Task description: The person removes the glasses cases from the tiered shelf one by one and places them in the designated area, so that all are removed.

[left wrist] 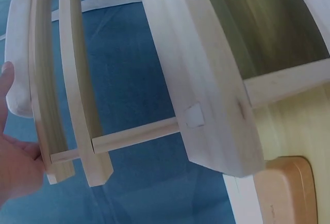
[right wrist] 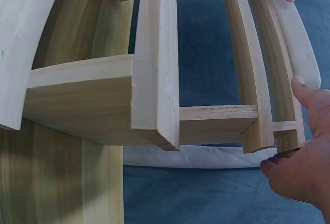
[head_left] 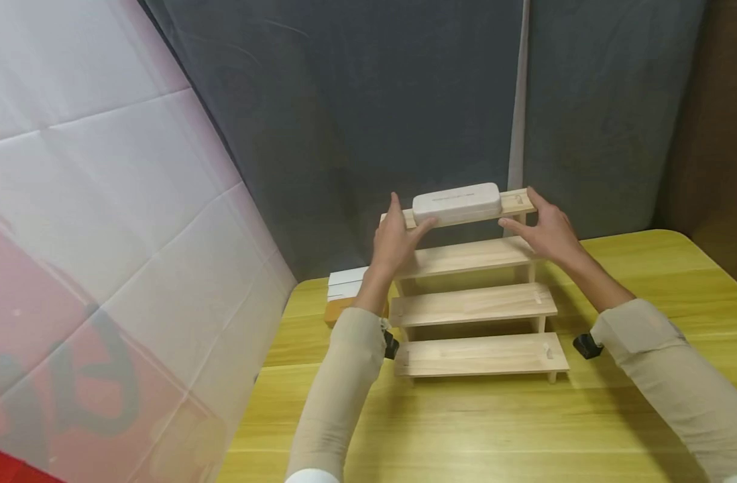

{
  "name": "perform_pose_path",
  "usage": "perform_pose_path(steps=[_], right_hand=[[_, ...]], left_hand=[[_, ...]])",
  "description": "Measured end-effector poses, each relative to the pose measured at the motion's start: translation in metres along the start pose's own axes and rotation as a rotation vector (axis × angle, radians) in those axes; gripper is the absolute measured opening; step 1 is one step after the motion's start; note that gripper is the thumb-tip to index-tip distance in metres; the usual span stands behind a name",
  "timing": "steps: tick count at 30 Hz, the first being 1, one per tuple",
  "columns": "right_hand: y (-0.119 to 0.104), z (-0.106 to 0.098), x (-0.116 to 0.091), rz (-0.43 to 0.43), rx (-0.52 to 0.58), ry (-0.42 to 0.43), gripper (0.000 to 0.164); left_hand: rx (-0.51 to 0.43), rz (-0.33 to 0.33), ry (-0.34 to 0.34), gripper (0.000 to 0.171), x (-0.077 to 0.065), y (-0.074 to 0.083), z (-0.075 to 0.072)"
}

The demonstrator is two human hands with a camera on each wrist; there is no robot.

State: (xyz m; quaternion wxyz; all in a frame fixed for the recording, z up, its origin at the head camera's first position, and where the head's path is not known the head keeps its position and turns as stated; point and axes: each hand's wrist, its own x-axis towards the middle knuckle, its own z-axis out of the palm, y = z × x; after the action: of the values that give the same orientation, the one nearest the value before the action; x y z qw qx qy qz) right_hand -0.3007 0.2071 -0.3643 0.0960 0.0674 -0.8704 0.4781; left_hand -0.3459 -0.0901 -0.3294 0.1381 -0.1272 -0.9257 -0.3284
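A pale wooden step shelf (head_left: 473,305) with several tiers stands on the table. On its top board (head_left: 516,201) lies a white oblong case (head_left: 457,203) with rounded edges and faint lettering, much like a glasses case. My left hand (head_left: 395,238) grips the left end of that board, its thumb reaching toward the case. At the other end my right hand (head_left: 549,231) holds the board, thumb in front and, in the right wrist view, fingers (right wrist: 281,157) curled beneath it. The left hand (left wrist: 18,167) is cut off at the edge of its wrist view.
White boxes (head_left: 346,283) and an orange-brown case (head_left: 338,310) sit on the yellow wood-grain table (head_left: 465,429), left of the shelf. A dark grey curtain (head_left: 344,121) hangs right behind, and a pale quilted panel (head_left: 163,201) rises along the left side.
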Motion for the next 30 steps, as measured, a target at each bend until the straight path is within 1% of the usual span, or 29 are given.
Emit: perform_pose_path(steps=[4, 6, 11, 16, 21, 30], right_hand=[[0.0004, -0.0024, 0.0036, 0.004, 0.01, -0.02, 0.105], [0.0011, -0.0034, 0.0048, 0.008, 0.014, -0.023, 0.105], [0.003, -0.0034, 0.007, 0.013, -0.003, 0.002, 0.103], [0.0034, -0.0017, 0.0078, 0.003, -0.021, 0.036, 0.098], [0.0014, -0.0005, 0.0075, -0.013, -0.024, 0.061, 0.095], [-0.0001, 0.0022, 0.0087, -0.019, -0.038, 0.082, 0.092]], left_hand=[[-0.005, -0.01, -0.021, 0.113, 0.0024, 0.0027, 0.0], [-0.022, -0.009, -0.032, 0.111, 0.0043, 0.0028, -0.0002], [-0.097, 0.0, -0.078, 0.107, 0.0082, 0.0011, -0.0003], [-0.171, -0.003, -0.118, 0.101, 0.0084, 0.0011, 0.0], [-0.213, -0.012, -0.109, 0.094, 0.0086, 0.001, -0.0004], [-0.276, -0.021, -0.099, 0.09, 0.0091, -0.0024, -0.0001]])
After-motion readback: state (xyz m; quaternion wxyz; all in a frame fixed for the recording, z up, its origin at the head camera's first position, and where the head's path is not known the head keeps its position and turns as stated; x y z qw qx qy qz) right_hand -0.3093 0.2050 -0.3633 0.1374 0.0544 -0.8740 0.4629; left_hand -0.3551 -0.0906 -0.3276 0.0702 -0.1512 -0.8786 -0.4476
